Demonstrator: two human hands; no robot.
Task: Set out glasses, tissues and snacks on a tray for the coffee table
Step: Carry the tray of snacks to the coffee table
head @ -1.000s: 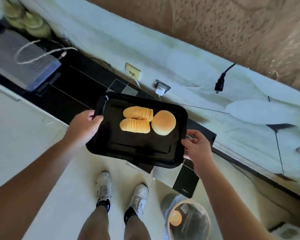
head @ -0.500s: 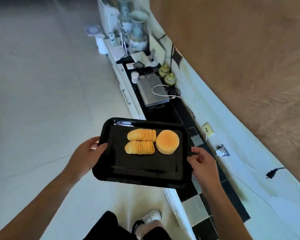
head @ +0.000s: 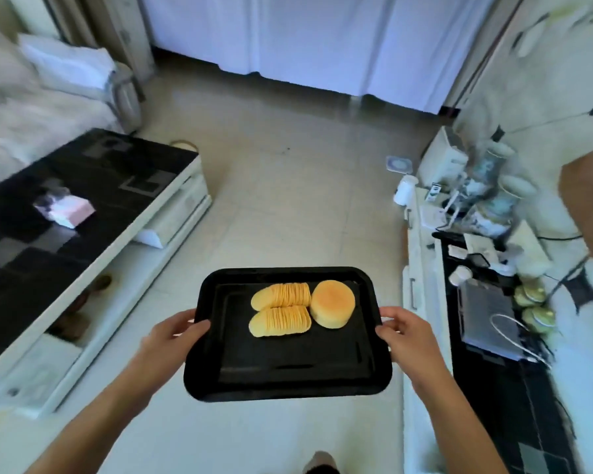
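I carry a black rectangular tray (head: 281, 374) level in front of me, above the floor. My left hand (head: 172, 340) grips its left rim and my right hand (head: 404, 336) grips its right rim. On the tray's far half lie two rows of stacked yellow crackers (head: 281, 314) and, to their right, a round golden bun (head: 332, 304). A pink and white tissue pack (head: 67, 210) lies on the black-topped coffee table (head: 93, 179) at my left. No glasses are visible.
A low white cabinet (head: 421, 295) with a black top runs along the right wall, crowded with vases, jars, a grey device and cables. A pale sofa (head: 31, 97) stands behind the coffee table. Tiled floor (head: 288, 186) stretches ahead to white curtains.
My view has swung from the right wall and cabinet round to the room, bringing the coffee table and sofa into sight. Both hands keep the same hold on the tray.
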